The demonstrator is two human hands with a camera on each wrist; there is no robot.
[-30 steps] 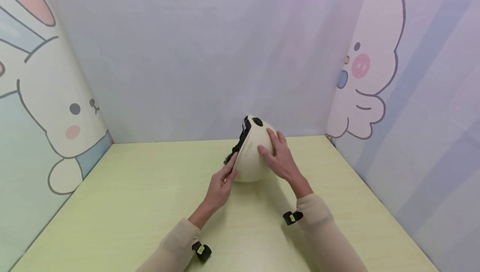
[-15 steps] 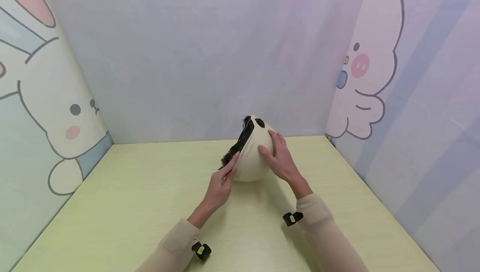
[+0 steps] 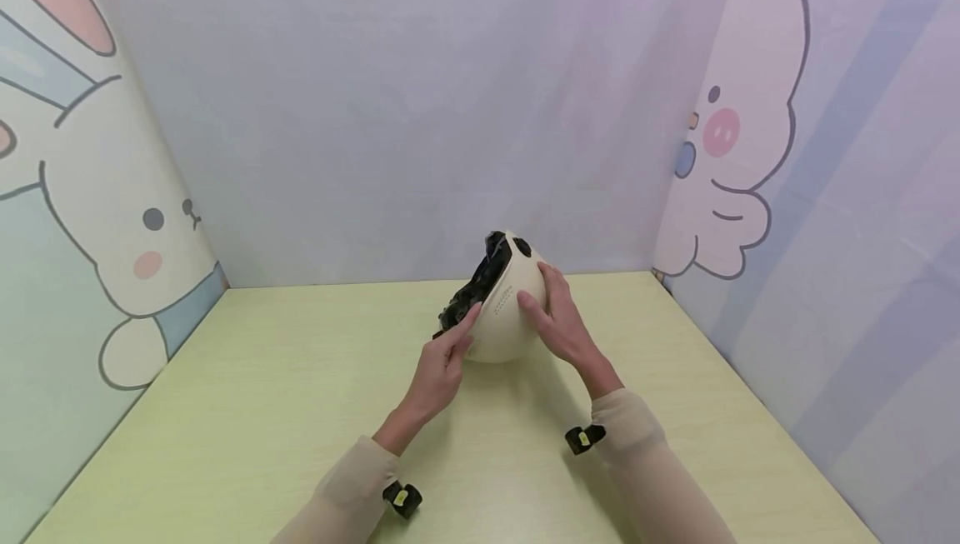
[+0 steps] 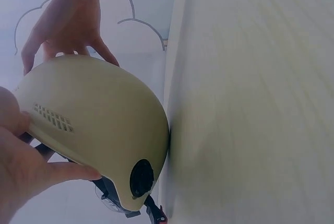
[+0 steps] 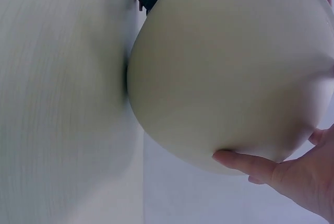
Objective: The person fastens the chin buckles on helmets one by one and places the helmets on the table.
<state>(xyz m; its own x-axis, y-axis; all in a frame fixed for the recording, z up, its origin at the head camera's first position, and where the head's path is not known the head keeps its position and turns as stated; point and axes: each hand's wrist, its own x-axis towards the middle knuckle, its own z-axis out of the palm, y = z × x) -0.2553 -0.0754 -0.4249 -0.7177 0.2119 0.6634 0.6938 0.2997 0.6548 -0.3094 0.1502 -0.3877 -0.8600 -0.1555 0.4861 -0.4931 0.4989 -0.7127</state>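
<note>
A cream helmet [image 3: 504, 326] stands tilted on the table, its dark inner side turned to the left and its rounded shell touching the tabletop. My left hand [image 3: 438, 373] grips its lower rim, thumb outside and fingers reaching toward the inside. Against the shell's right side rests my right hand [image 3: 558, 319], thumb and fingers spread. Black padding and straps [image 3: 480, 281] show in the opening. In the left wrist view, a round black fitting [image 4: 141, 177] sits on the shell near a patch of small vent holes [image 4: 53, 117]. The right wrist view shows the right thumb lying along the smooth shell [image 5: 224, 72].
The pale yellow-green table [image 3: 285, 411] reaches to a plain grey cloth backdrop [image 3: 420, 111]. Printed cartoon cloths stand at both sides, a rabbit [image 3: 123, 219] on the left and a white figure [image 3: 738, 127] on the right. A small black wrist device [image 3: 402, 499] sits on each sleeve.
The helmet has turned slightly, so more of its black inside faces the camera and its upper end has shifted a little right. Both hands keep nearly the same places on it.
</note>
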